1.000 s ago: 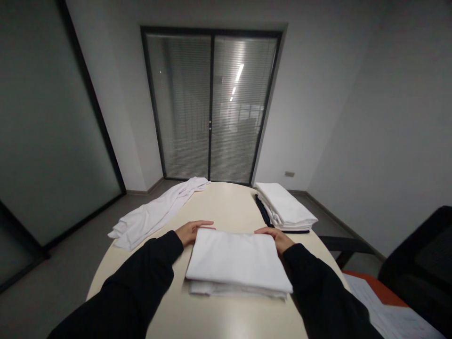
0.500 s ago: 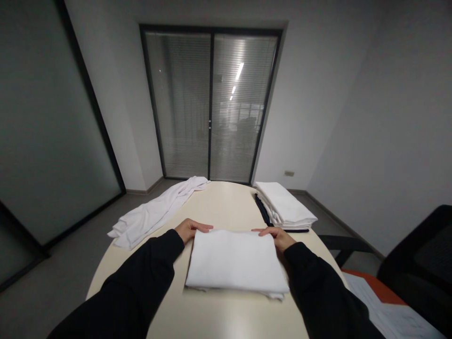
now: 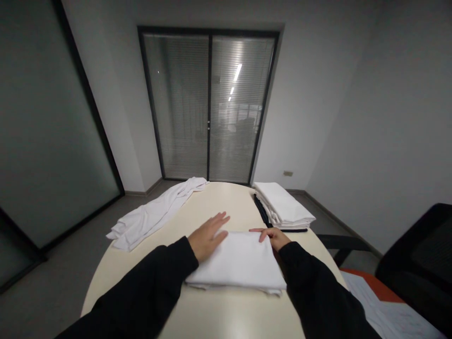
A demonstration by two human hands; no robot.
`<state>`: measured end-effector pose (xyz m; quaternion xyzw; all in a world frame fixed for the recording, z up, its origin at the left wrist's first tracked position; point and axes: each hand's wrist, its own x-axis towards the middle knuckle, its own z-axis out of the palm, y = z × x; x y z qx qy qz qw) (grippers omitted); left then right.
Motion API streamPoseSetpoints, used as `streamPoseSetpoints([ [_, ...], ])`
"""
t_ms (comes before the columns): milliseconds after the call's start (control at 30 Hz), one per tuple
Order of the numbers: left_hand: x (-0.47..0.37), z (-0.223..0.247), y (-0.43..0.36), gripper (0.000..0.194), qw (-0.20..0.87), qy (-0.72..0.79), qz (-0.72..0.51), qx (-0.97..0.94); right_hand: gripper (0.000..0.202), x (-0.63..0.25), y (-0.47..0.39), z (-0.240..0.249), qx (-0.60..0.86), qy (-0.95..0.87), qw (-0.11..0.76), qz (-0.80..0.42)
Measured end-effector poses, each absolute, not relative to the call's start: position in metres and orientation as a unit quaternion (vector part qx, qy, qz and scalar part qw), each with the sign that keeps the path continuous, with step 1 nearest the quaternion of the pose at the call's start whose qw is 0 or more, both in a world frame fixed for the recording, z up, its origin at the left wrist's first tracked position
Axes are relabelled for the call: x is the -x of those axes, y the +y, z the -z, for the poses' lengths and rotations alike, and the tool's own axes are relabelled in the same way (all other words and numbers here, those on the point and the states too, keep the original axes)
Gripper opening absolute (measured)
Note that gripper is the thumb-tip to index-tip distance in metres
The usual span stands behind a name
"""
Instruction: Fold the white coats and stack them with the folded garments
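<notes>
On table [image 3: 226, 205], L hand [image 3: 206, 239] palm-down over folded wht cloth [image 3: 242, 263], fingers spread, R hand [image 3: 277, 238] pinching far edge

1. A black-framed, two-panel glass partition [image 3: 176, 108] with slatted blinds fills part of the far white wall [image 3: 307, 94].
2. A dark-edged, greyish glass panel [image 3: 52, 117] rises at left.
3. A small rectangular pale plate [image 3: 288, 173] sits low on the wall.
4. At right, white paper sheets [image 3: 391, 318] overlap a flat orange surface [image 3: 374, 287] beside a black chair [image 3: 416, 263].
</notes>
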<state>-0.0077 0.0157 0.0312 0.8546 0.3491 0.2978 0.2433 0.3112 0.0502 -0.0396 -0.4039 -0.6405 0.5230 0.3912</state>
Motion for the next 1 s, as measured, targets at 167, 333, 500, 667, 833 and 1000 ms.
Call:
streamPoseSetpoints([
  [167, -0.016, 0.003, -0.015, 0.062, 0.042, 0.387, -0.138, -0.911, 0.032, -0.305, 0.048, 0.030, 0.411, -0.656, 0.371, -0.513],
  [333, -0.015, 0.017, -0.015, 0.063, 0.009, 0.411, -0.130, -0.902, 0.018, -0.312, 0.048, 0.016, 0.433, -0.693, 0.350, -0.458],
  [500, -0.016, 0.016, -0.015, 0.068, 0.019, 0.398, -0.141, -0.906, 0.033, -0.272, 0.022, -0.020, 0.469, -0.788, 0.330, -0.222],
  [667, -0.019, 0.017, -0.013, 0.066, 0.017, 0.398, -0.139, -0.907, 0.053, -0.198, -0.018, -0.019, 0.533, -0.814, 0.214, -0.089],
  [833, -0.019, 0.021, -0.007, 0.061, 0.061, 0.429, -0.119, -0.893, 0.053, -0.190, -0.023, 0.016, 0.610, -0.781, 0.133, -0.025],
  [1000, -0.018, 0.032, -0.004, 0.066, 0.052, 0.462, -0.145, -0.874, 0.068, -0.204, -0.020, 0.021, 0.664, -0.736, 0.133, -0.007],
])
